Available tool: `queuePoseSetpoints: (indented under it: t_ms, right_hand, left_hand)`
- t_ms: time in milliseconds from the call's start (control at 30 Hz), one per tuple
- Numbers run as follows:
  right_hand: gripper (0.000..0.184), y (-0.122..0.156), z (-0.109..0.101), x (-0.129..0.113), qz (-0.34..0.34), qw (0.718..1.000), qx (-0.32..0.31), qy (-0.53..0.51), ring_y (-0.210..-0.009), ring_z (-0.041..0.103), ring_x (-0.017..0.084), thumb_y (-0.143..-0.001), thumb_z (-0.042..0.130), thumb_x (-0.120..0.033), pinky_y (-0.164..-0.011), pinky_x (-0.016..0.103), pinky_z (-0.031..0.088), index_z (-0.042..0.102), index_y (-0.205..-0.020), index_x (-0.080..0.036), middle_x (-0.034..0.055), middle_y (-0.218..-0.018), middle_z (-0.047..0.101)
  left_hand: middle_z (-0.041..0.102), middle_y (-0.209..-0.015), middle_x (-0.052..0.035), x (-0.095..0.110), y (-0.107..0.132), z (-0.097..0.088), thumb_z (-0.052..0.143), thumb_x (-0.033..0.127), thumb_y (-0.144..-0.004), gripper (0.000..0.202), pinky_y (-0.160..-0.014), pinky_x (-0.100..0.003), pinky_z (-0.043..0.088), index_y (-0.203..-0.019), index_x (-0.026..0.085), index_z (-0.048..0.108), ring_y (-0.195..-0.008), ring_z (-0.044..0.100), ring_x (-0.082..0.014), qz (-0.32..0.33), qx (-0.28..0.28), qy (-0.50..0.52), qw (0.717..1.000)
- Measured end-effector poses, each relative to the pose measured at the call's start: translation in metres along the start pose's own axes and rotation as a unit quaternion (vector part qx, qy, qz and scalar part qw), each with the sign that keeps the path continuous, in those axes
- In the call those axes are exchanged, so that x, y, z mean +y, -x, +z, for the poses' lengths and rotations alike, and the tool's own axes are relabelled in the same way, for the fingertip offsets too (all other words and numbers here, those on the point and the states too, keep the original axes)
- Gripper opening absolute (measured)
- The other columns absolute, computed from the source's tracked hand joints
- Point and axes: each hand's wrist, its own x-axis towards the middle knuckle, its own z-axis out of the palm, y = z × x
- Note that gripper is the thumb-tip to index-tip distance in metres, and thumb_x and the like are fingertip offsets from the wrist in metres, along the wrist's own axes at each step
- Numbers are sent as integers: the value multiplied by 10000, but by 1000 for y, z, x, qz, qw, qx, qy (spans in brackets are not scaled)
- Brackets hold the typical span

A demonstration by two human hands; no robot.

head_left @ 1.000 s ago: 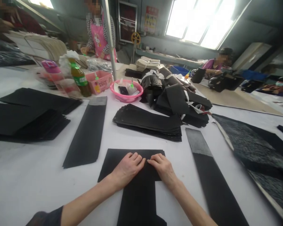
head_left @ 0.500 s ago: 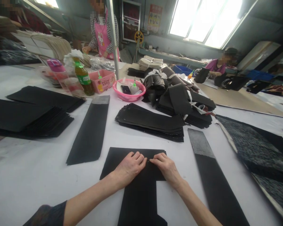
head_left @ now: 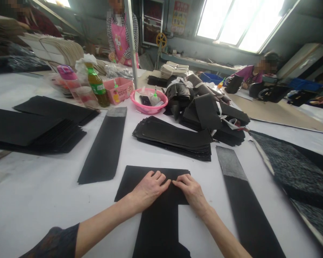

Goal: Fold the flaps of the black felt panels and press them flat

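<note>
In the head view, a long black strip [head_left: 159, 229] runs up from the bottom edge and meets a wider black panel [head_left: 133, 181] lying crosswise on the white table. Black on black, the join between the two is hard to make out. My left hand [head_left: 152, 187] rests on the panel with its fingers curled and thumb tip pinched down where the strip meets it. Close beside it, my right hand [head_left: 187, 186] pinches at the same spot with thumb and forefinger. The two thumb tips nearly touch.
Black strips with grey ends lie left [head_left: 103, 150] and right [head_left: 244, 200]. Beyond is a stack of black pieces [head_left: 174, 138], a pink basin [head_left: 150, 107] and a green-labelled bottle [head_left: 98, 86]. More black sheets [head_left: 29, 125] lie far left. Co-workers stand or sit behind.
The two thumb tips have come closer together, and a small pale mark that showed between them is gone from sight. The whole view has shifted slightly.
</note>
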Motion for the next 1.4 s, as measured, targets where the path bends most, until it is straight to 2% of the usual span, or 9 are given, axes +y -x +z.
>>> queuePoseSetpoints:
  t_ms: [200, 367, 767, 933, 1100, 1200, 1267, 1333, 1400]
  right_hand:
    - [194, 0, 1, 8, 5, 1000, 8, -16, -878, 574, 142, -958, 492, -199, -733, 252, 524, 661, -1034, -256, 36, -937, 612]
    - [200, 1, -2, 5, -3, 1000, -1, -6, -892, 562, 156, -958, 487, -181, -760, 281, 516, 655, -1043, -250, 40, -936, 605]
    - [268, 5, -4, 4, 2, 999, -31, -7, -960, 537, 183, -966, 443, -155, -820, 326, 500, 631, -1133, -247, 69, -1006, 579]
    - [283, 9, -1, 3, 28, 999, -3, -21, -1012, 539, 196, -949, 458, -133, -841, 351, 506, 654, -1101, -269, 67, -1048, 588]
    - [368, 2, -4, 5, 54, 996, 47, -47, -970, 597, 156, -947, 373, -88, -822, 303, 540, 691, -1006, -264, 37, -1036, 633]
    - [330, -4, 1, -6, 69, 994, 73, -45, -981, 596, 169, -955, 381, -113, -836, 320, 533, 657, -1092, -231, 58, -1036, 639]
    - [276, -8, 9, -18, 60, 995, 64, -40, -985, 586, 181, -957, 439, -157, -834, 333, 522, 642, -1124, -242, 57, -1046, 639]
    - [252, -12, 17, -27, 45, 997, 47, -34, -966, 582, 189, -949, 487, -187, -826, 347, 512, 633, -1142, -256, 52, -1048, 641]
    - [253, -15, 24, -31, 39, 998, 37, -25, -944, 576, 197, -941, 510, -197, -819, 361, 504, 625, -1158, -257, 55, -1039, 639]
  left_hand:
    - [518, -1077, -107, -1, -1, -1, 532, 156, -879, 458, -839, -392, 391, -1321, 181, 414, -1025, 485, -269, 4, -7, -7, 1000]
    - [511, -1040, -91, -2, -3, -4, 536, 142, -854, 503, -820, -381, 386, -1334, 201, 399, -968, 484, -252, 5, -18, 6, 1000]
    - [490, -1059, -102, 3, -8, -4, 557, 160, -848, 519, -818, -405, 401, -1338, 207, 391, -985, 463, -279, -7, -34, -4, 999]
    - [491, -1054, -99, 4, -6, -5, 553, 155, -851, 499, -799, -398, 409, -1325, 212, 407, -972, 471, -274, -9, -28, -7, 1000]
    - [499, -1039, -90, 4, -6, -9, 559, 136, -850, 507, -773, -377, 419, -1326, 231, 412, -946, 491, -260, -10, -16, -17, 1000]
    - [505, -1011, -85, 3, -5, -9, 540, 120, -865, 446, -752, -365, 440, -1288, 223, 448, -925, 503, -252, -13, -1, -11, 1000]
    - [512, -967, -76, 1, -3, -8, 535, 110, -874, 317, -754, -353, 459, -1178, 200, 525, -903, 511, -238, -15, 7, 11, 1000]
    - [520, -936, -63, -5, 1, -5, 522, 87, -886, 198, -762, -320, 477, -1052, 182, 576, -892, 522, -211, -31, 23, 59, 998]
    - [536, -947, -50, -13, 8, -1, 489, 62, -904, 199, -778, -275, 491, -1033, 176, 588, -915, 535, -180, -54, 51, 130, 989]
